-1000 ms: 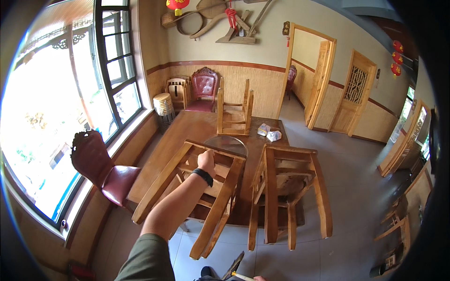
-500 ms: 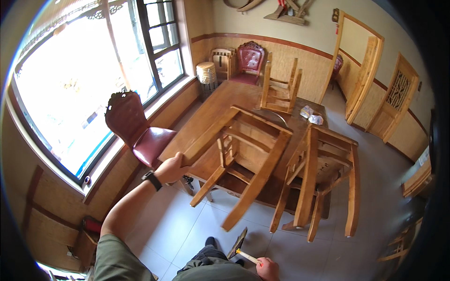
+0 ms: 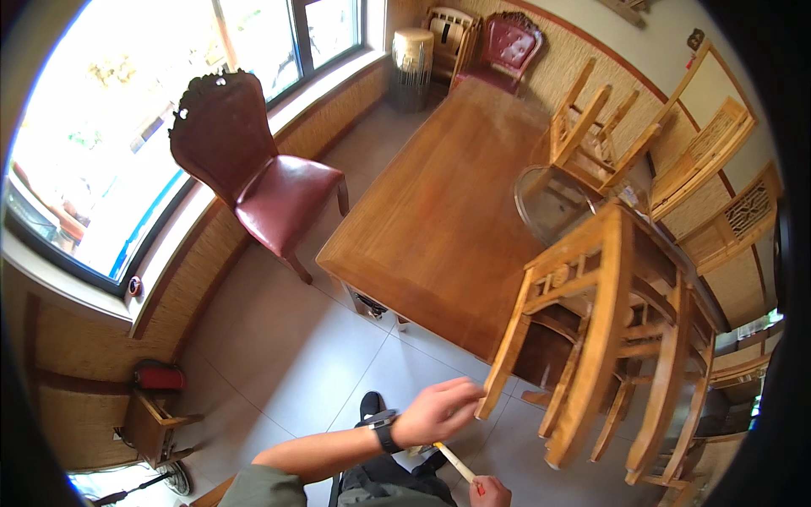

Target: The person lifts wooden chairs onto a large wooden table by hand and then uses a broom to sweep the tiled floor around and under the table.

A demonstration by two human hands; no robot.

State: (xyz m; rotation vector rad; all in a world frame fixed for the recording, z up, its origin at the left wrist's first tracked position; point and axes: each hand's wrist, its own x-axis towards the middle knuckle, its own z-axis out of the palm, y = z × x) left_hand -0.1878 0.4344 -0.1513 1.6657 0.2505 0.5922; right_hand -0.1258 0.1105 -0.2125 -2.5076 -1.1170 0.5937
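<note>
My left hand [image 3: 438, 411], with a dark watch on its wrist, is closed at the end of a leg of an upturned wooden chair [image 3: 583, 338]. The chair lies upside down at the table's near right part, its legs pointing toward me, crowded against another upturned chair [image 3: 672, 372]. Low in front of my body, my right hand [image 3: 490, 492] is wrapped round the pale handle of a broom [image 3: 456, 463]. My left forearm and wrist hide most of the broom's head. The brown wooden table [image 3: 439, 203] stretches away ahead of me.
A red leather chair [image 3: 287, 198] stands left of the table by the window. Farther back, another upturned chair [image 3: 587, 139] rests beside a round glass disc [image 3: 541, 207]. A drum-shaped stool [image 3: 412, 72] and red chair [image 3: 509, 46] stand behind. Tiled floor [image 3: 279, 355] lies at left.
The nearer upturned chair has shifted right against its neighbour, and my left hand has moved right with its leg. More tabletop shows. The right hand keeps the broom; the view has turned.
</note>
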